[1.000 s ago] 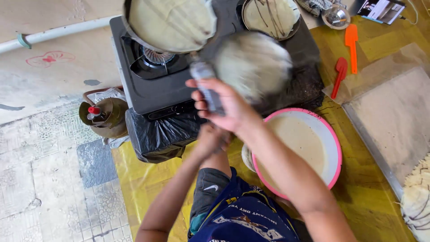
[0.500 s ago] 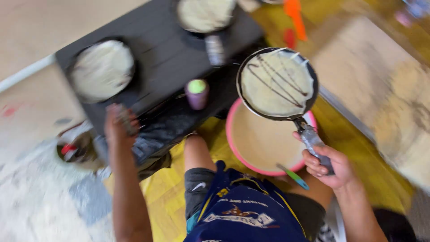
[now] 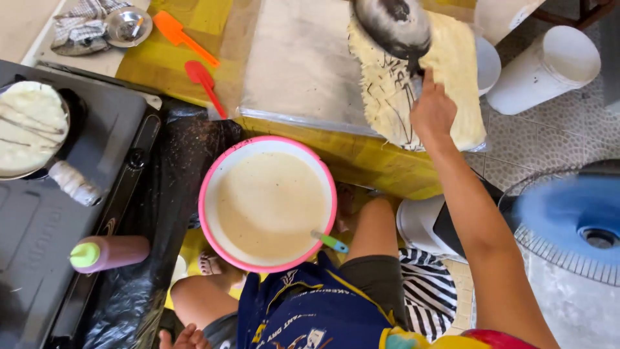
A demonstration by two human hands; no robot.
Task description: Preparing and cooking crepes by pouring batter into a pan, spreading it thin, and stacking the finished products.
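Dark metal marks the underside of the frying pan (image 3: 392, 26), turned face down at the far right over a pale pile of thin lacy crepes (image 3: 445, 77) on a clear plastic sheet (image 3: 297, 71). In this single head view, the right hand (image 3: 431, 111) reaches far out, its fingers (image 3: 427, 79) clenched around the pan's handle. Only the fingertips of the left hand (image 3: 186, 337) show at the near edge, loosely spread and grasping nothing.

Near the middle sits a pink-rimmed bowl (image 3: 223, 161) of cream batter with a teal-handled utensil (image 3: 330, 242) resting in it. To the left, a pink squeeze bottle (image 3: 116, 251) with a green cap lies on the black stove (image 3: 39, 245), beside a second pan (image 3: 29, 129) holding a crepe. Two spatulas, one orange (image 3: 181, 33) and one red (image 3: 203, 81), lie on the yellow surface (image 3: 361, 161). White tubs (image 3: 549, 68) stand far right; a blue fan (image 3: 568, 220) spins near right.
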